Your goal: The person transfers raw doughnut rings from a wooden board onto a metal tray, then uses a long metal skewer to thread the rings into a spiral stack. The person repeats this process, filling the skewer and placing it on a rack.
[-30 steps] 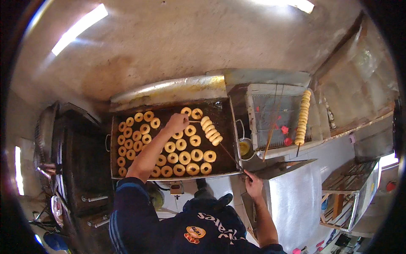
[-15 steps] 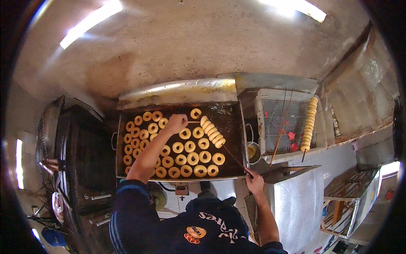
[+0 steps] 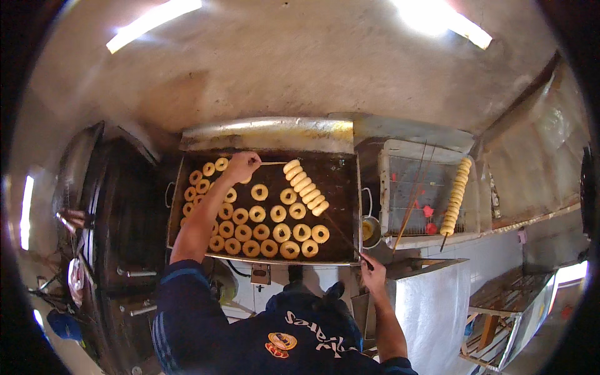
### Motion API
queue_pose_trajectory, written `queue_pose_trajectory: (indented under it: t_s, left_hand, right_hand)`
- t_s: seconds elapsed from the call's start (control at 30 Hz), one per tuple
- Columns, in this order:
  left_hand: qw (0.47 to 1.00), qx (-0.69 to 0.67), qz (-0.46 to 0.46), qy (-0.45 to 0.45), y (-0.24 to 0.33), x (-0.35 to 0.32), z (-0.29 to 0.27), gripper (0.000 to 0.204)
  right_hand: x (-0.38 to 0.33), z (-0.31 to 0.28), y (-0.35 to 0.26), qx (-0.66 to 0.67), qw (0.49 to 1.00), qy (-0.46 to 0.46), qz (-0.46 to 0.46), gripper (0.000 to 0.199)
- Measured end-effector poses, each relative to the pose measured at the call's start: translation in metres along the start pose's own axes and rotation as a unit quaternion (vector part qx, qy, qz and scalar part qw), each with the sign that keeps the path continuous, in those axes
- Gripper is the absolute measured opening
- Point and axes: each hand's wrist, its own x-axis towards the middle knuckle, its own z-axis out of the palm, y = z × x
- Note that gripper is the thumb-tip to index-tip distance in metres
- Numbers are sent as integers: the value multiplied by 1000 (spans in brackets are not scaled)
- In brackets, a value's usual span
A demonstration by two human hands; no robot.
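My left hand (image 3: 244, 166) is closed on a thin pale stick (image 3: 272, 164) over the back of a wide fryer pan (image 3: 344, 176). The stick's far end meets the top of a row of ring doughnuts (image 3: 302, 184) threaded on a dark skewer (image 3: 343, 234). My right hand (image 3: 374, 273), at the pan's front right corner, grips the skewer's near end. The skewer slants away and to the left across the pan. Many golden ring doughnuts (image 3: 281, 232) lie in the pan's left and middle; my left forearm hides some.
Right of the pan, a pale crate (image 3: 385, 187) holds a full skewer of doughnuts (image 3: 456, 197) and bare skewers (image 3: 412, 206). A small metal pot (image 3: 370, 231) sits between them. Near my right arm is a metal box (image 3: 431, 306); dark ovens with handles (image 3: 137, 273) stand left.
The single doughnut at the far end of the skewer has joined the threaded row. My left hand has moved left and farther away with the stick; my right hand still grips the skewer.
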Motion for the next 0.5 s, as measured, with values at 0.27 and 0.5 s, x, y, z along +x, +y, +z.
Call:
queue_pose_trajectory:
  t_s: [0.27, 0.5]
  left_hand:
    - [997, 7, -69, -38, 93, -131, 66, 18]
    - [983, 145, -78, 77, 71, -160, 153, 21]
  right_hand:
    - [-48, -90, 5, -28, 996, -79, 7, 33]
    - [-68, -183, -43, -264, 951, -163, -4, 42]
